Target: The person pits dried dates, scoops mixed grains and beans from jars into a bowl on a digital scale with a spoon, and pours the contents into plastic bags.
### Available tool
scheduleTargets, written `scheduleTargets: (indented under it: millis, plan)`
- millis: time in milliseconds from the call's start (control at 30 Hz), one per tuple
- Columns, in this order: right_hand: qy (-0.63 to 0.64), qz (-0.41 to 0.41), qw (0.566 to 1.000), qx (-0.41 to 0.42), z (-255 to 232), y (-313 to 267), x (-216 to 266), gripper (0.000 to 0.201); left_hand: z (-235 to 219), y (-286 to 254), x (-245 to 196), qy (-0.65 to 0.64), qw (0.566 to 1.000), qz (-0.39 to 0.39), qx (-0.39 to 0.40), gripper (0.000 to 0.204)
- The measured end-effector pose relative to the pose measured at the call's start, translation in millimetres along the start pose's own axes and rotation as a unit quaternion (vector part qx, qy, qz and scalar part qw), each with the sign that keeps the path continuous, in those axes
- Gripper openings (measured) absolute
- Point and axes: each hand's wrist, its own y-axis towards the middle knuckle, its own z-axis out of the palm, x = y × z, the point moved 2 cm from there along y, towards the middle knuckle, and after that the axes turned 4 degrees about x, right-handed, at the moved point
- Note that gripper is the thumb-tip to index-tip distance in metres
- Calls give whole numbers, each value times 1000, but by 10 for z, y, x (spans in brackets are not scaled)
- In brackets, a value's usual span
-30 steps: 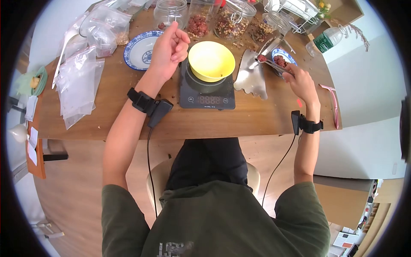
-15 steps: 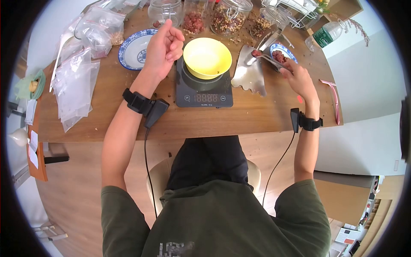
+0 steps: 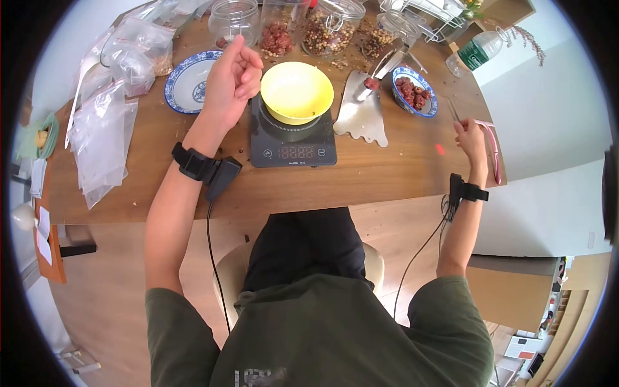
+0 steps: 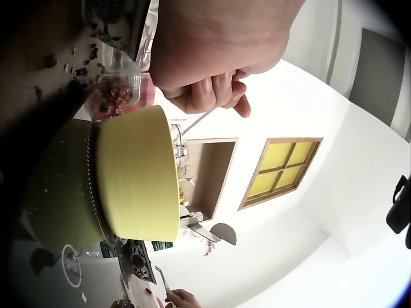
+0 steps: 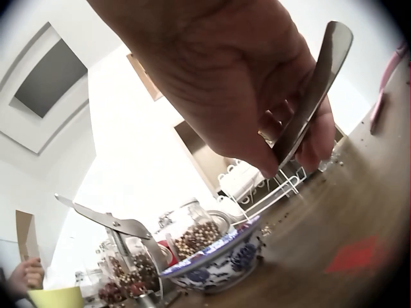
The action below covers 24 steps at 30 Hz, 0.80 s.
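Observation:
My left hand [image 3: 233, 80], fingers loosely curled and holding nothing, hovers left of a yellow bowl [image 3: 296, 93] on a black kitchen scale [image 3: 293, 138]. Between its thumb and fingers my right hand [image 3: 472, 138] grips metal tweezers [image 5: 316, 90], near the table's right edge. Further in stands a small blue-and-white bowl [image 5: 221, 266] of dark red dried pieces [image 3: 412, 93]. A shiny metal piece with a wavy edge [image 3: 361, 119] lies between that bowl and the scale. One dark red piece [image 3: 371, 84] shows at its upper end.
A blue-and-white plate [image 3: 184, 84] sits behind my left hand. Several glass jars [image 3: 329, 32] line the back, some with dried contents. Clear plastic bags [image 3: 97, 142] cover the left side. A pink-handled tool [image 3: 496, 158] lies at the right edge, a green-labelled bottle [image 3: 477, 55] behind.
My right hand has moved right with the tweezers, away from the small blue-and-white bowl. My left hand keeps its pose beside the yellow bowl. The head view has shifted slightly.

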Motion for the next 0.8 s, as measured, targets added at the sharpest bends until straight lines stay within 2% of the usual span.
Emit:
scheduleTargets:
  millis: [33, 100, 133, 167, 233, 267, 433, 500, 567, 633, 700, 800]
  plan:
    - [1, 1, 1000, 0, 92, 74, -108, 31, -7, -4, 6, 1, 1000, -4, -8, 42]
    - [-86, -22, 996, 11, 224, 138, -131, 32, -15, -11, 15, 3, 1000, -6, -8, 42]
    - [-75, 12, 997, 34, 271, 159, -166, 32, -13, -10, 14, 3, 1000, -6, -7, 42]
    - [-74, 12, 997, 34, 317, 177, -195, 32, -10, -4, 12, 2, 1000, -4, -6, 42]
    - [-132, -22, 990, 34, 429, 233, -216, 32, -18, 3, 29, -1, 1000, -2, -5, 42]
    - [-144, -6, 988, 49, 414, 186, -73, 37, -18, 2, 14, -4, 1000, 0, -6, 43]
    - [-150, -22, 985, 84, 372, 222, 5, 36, 10, -24, 5, -1, 1000, -1, -10, 42]
    - [-134, -72, 988, 14, 258, 252, 94, 33, 15, -14, -2, 7, 1000, 4, -6, 43]
    - [-121, -123, 982, -78, 109, 295, 330, 33, -13, -9, -9, 7, 1000, 5, 1, 43]
    - [-48, -120, 989, -75, -77, 294, 765, 35, -22, 0, -10, 6, 1000, 5, -2, 43]
    - [-12, -219, 972, -89, -211, 273, 1234, 40, -23, 1, -11, 9, 1000, 2, -3, 44]
    - [64, -297, 947, -108, -234, 204, 1943, 43, -3, 1, 3, 15, 1000, -4, -15, 44]
